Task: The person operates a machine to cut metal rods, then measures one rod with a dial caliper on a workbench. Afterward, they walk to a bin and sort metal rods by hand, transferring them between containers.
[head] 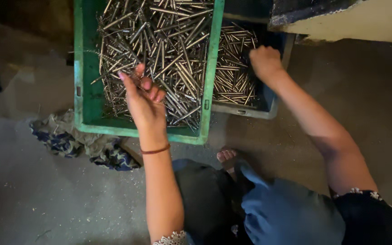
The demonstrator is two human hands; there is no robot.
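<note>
A green plastic crate (85, 90) holds a big heap of thin metal rods (169, 41). My left hand (144, 102) hovers over the crate's near part, fingers curled around what look like a few of the rods. To the right stands a blue crate (268, 104) with more metal rods (232, 63) laid flatter. My right hand (265, 61) reaches down into that blue crate, fingers bent and resting on the rods; whether it grips any is hidden.
A crumpled patterned cloth (75, 143) lies on the concrete floor left of the green crate. A pale machine or bench edge (355, 20) overhangs the top right. My bare foot (227, 156) and blue-clad knee (286, 208) sit just below the crates.
</note>
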